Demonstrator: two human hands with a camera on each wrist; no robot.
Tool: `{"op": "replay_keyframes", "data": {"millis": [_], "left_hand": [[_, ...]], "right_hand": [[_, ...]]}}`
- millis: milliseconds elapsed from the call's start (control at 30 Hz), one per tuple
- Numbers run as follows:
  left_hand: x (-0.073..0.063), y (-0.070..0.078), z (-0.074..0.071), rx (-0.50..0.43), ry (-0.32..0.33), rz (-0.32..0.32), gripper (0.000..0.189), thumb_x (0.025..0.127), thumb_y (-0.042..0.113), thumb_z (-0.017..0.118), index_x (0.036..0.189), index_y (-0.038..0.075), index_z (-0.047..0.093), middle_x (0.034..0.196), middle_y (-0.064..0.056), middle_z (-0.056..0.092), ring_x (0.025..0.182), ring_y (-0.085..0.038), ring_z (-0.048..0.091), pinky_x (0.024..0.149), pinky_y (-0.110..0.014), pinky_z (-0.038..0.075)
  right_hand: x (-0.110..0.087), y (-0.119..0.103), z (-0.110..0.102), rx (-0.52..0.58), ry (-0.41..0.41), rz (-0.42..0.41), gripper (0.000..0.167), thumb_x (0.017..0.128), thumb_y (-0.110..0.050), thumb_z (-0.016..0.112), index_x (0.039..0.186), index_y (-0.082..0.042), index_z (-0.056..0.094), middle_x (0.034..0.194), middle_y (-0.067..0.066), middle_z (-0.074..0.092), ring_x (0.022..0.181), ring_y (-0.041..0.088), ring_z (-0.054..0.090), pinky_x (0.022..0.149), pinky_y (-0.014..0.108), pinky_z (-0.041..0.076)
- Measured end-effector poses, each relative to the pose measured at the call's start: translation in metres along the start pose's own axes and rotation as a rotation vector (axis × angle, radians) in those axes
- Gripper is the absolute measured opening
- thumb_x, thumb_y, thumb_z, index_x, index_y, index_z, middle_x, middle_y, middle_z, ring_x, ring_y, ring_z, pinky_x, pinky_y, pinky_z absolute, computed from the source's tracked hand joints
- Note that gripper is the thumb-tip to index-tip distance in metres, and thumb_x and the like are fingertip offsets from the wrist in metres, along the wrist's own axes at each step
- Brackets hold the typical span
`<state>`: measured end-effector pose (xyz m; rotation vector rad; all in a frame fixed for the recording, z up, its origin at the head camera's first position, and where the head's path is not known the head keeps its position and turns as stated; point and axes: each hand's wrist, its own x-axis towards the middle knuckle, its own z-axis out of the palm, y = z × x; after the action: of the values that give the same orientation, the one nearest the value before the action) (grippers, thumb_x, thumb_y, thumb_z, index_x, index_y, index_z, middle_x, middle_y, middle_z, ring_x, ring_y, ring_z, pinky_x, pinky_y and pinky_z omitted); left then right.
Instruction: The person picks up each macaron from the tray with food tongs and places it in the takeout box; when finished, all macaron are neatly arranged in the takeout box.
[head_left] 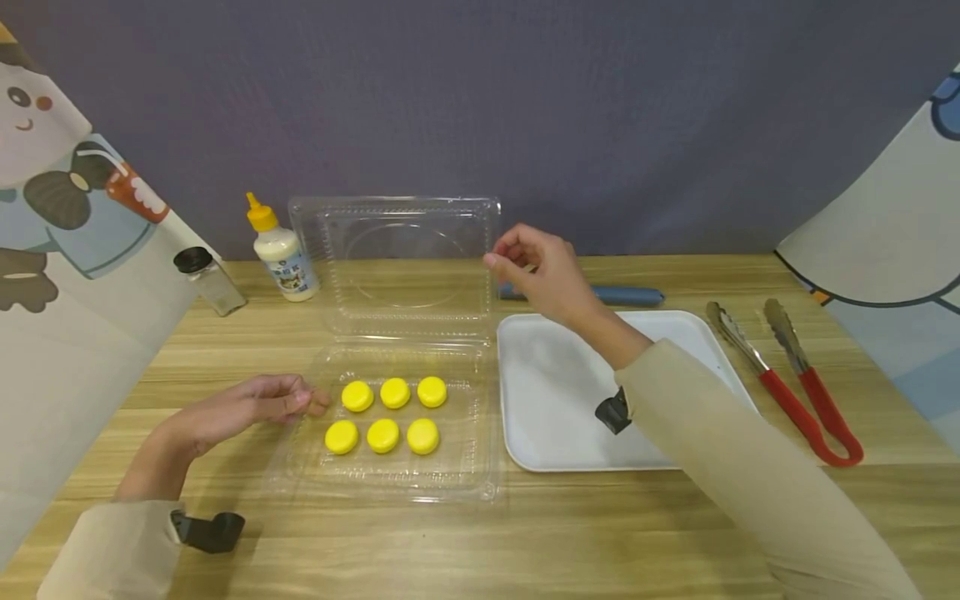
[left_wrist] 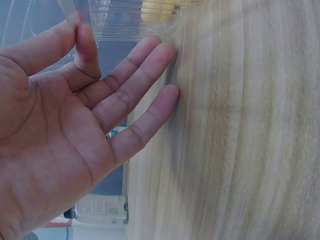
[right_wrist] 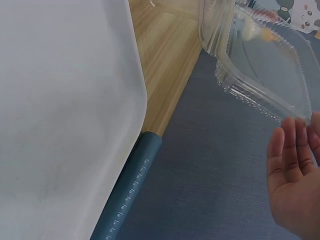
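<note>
A clear plastic clamshell box (head_left: 465, 467) stands with its lid (head_left: 405, 250) raised upright at the back. Several smooth yellow rounds (head_left: 382, 435), shaped like macarons, sit in its base in two rows. My left hand (head_left: 247, 408) pinches the left rim of the base between thumb and index finger; its other fingers extend below the rim in the left wrist view. Up at the right edge of the lid, my right hand (head_left: 551, 275) pinches the plastic with its fingertips. The right wrist view shows those fingers (right_wrist: 290, 155) at the lid's edge.
Right of the box lies a white tray (head_left: 540, 433), partly under my right forearm. Behind it is a blue rod (head_left: 628, 295) with scale marks. Red-handled tongs (head_left: 813, 400) lie at the far right. A yellow-capped squeeze bottle (head_left: 285, 258) and a black-lidded jar (head_left: 213, 283) stand back left.
</note>
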<state>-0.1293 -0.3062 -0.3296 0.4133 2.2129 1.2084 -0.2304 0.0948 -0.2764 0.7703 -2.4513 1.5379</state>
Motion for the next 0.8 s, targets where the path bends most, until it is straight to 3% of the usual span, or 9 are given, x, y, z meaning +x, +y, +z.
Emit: {"op": "replay_keyframes", "data": {"millis": [167,367,500,667,800], "left_hand": [[0.000,0.000,0.000,0.005,0.002,-0.001,0.039,0.110,0.026,0.041,0.132,-0.003,0.056,0.139,-0.023,0.057,0.128,-0.032,0.053,0.096,-0.022,0.049],[0.001,0.000,0.001,-0.003,0.005,0.025,0.039,0.111,0.025,0.040,0.131,-0.005,0.056,0.139,-0.026,0.055,0.124,-0.018,0.056,0.097,-0.021,0.048],[0.002,0.000,0.002,-0.011,0.012,0.044,0.038,0.111,0.023,0.041,0.130,-0.006,0.056,0.139,-0.027,0.055,0.123,-0.015,0.057,0.097,-0.020,0.048],[0.003,-0.001,0.003,-0.008,0.019,0.045,0.037,0.111,0.023,0.041,0.130,-0.005,0.056,0.138,-0.025,0.056,0.123,-0.016,0.058,0.097,-0.021,0.049],[0.005,-0.001,0.003,0.000,0.019,0.062,0.037,0.111,0.023,0.041,0.129,-0.005,0.057,0.138,-0.025,0.056,0.125,-0.027,0.056,0.097,-0.021,0.049]], "right_hand": [[0.005,-0.002,-0.002,-0.030,-0.001,0.016,0.018,0.098,-0.020,0.071,0.104,-0.004,0.066,0.094,0.009,0.067,0.082,0.020,0.065,0.069,0.032,0.057],[0.015,-0.007,-0.001,-0.065,0.002,0.033,0.020,0.096,-0.020,0.074,0.105,-0.004,0.067,0.098,0.008,0.068,0.085,0.019,0.066,0.071,0.028,0.056],[0.019,-0.010,0.001,-0.061,0.007,0.054,0.021,0.095,-0.022,0.075,0.105,-0.005,0.067,0.099,0.008,0.068,0.088,0.018,0.066,0.073,0.029,0.058],[0.019,-0.008,0.000,0.002,0.024,0.070,0.023,0.098,-0.025,0.072,0.110,-0.007,0.065,0.095,0.010,0.071,0.088,0.022,0.067,0.076,0.038,0.060],[0.016,-0.008,-0.002,0.040,0.034,0.034,0.023,0.100,-0.028,0.067,0.113,-0.008,0.064,0.089,0.012,0.070,0.082,0.024,0.066,0.075,0.045,0.060]]}}
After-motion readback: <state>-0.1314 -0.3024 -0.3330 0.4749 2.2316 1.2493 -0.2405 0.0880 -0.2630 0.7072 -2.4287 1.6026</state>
